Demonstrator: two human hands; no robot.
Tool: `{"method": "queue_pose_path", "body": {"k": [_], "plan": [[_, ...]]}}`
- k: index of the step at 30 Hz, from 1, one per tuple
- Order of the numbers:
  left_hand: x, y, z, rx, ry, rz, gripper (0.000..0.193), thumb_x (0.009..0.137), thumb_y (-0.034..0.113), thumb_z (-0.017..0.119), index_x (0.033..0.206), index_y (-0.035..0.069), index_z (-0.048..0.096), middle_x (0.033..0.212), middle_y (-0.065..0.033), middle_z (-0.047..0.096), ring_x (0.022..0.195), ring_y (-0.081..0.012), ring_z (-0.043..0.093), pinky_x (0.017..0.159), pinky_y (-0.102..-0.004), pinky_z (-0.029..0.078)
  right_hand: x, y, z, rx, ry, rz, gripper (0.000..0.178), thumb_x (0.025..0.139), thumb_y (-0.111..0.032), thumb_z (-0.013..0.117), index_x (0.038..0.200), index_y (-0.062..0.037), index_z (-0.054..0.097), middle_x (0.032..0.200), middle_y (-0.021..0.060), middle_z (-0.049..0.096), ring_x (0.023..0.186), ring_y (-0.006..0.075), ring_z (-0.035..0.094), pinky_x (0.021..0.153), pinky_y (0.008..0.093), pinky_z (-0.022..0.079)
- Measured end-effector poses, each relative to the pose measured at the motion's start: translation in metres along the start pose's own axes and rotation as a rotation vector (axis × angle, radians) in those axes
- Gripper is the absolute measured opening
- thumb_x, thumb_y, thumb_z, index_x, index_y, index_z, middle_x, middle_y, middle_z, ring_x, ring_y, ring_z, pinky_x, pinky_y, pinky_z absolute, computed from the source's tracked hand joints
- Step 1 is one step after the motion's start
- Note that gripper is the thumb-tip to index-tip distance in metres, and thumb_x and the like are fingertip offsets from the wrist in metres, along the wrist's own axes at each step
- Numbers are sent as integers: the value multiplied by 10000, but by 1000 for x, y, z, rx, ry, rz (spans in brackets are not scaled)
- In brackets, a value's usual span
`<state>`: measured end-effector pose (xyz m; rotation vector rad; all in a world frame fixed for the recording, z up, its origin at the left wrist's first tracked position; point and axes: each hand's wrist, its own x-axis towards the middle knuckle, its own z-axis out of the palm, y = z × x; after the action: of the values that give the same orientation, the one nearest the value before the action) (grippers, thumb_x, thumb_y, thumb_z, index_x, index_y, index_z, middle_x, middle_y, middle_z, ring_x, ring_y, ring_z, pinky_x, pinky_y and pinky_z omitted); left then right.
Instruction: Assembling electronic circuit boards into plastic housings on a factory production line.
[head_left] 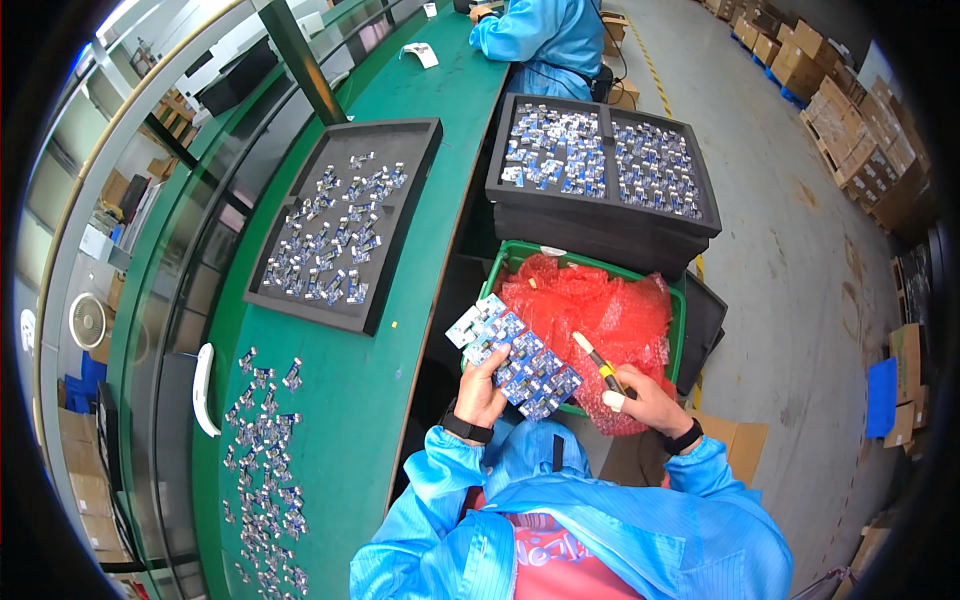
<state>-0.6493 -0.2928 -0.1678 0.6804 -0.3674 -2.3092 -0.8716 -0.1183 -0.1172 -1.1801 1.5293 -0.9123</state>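
My left hand [482, 392] grips a panel of joined blue circuit boards [525, 365] by its near edge, thumb on top, holding it tilted. My right hand [650, 402] is closed around a slim tool [605, 370] with a yellow-and-black handle and a pale tip. That tip points toward the panel but stays apart from it. White covers show on fingers of the right hand. Beneath both hands, red bubble wrap [600, 310] fills a green crate [680, 340] and spills over its near side.
On the green bench [340, 380] lie many loose small boards [265, 460] and a black foam tray [425, 165] holding more. Stacked black trays [600, 225] full of boards stand beyond the crate. Farther off, a person in blue [545, 40] sits at the bench. Cartons [845, 130] line the right.
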Motion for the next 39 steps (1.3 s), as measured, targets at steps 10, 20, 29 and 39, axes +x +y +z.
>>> {"method": "queue_pose_path", "body": {"k": [10,20,29,39], "plan": [[6,0,12,-13,24,37,271,886,-7,602,1154,36,585,1071,-90,671,960,-232,668,867,-414,555,-16,6,-9,111,-191,99,305,897,-270,612,1032,2,590,974,82,538,924,189,531,818,315,427],[-19,6,9,93,-75,243,182,903,38,580,1085,41,591,992,-84,656,891,-209,656,812,-402,551,12,-7,0,-495,234,-186,428,792,-309,712,1090,-18,614,963,130,503,906,300,516,790,383,439],[-160,67,54,247,56,538,539,787,5,693,1282,5,481,1104,-40,624,1008,-119,582,926,-289,476,61,-81,1,-1132,-157,141,494,931,-321,612,1290,12,543,983,138,664,922,240,612,821,307,483],[-485,105,-30,545,1120,1208,543,774,-8,703,1255,-1,450,1161,-115,594,1011,-209,611,891,-343,509,187,-70,51,88,28,-228,178,877,-112,635,991,2,559,836,47,461,788,146,478,712,297,417]]}}
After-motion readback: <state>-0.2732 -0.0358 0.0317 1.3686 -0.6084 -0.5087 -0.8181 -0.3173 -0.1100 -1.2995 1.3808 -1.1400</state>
